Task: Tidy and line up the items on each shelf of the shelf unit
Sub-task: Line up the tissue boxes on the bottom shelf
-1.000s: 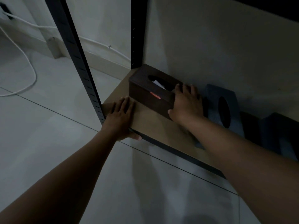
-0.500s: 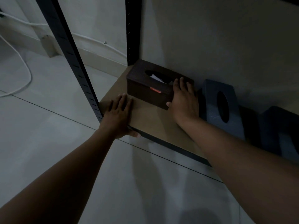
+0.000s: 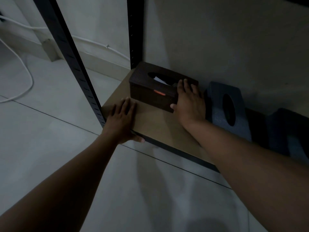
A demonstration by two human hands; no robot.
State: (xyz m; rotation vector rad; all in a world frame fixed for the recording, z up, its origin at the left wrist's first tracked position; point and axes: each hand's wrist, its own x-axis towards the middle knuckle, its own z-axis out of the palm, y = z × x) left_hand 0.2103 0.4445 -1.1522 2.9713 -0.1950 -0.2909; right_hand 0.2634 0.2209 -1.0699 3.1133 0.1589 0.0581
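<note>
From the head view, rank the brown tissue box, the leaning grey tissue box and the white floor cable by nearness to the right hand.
1. Brown tissue box, gripped at its right end by the right hand.
2. Grey tissue box, leaning just right of it.
3. White cable, far left on the floor.

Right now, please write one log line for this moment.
right hand: grips dark brown tissue box end | left hand: flat on brown shelf board
</note>
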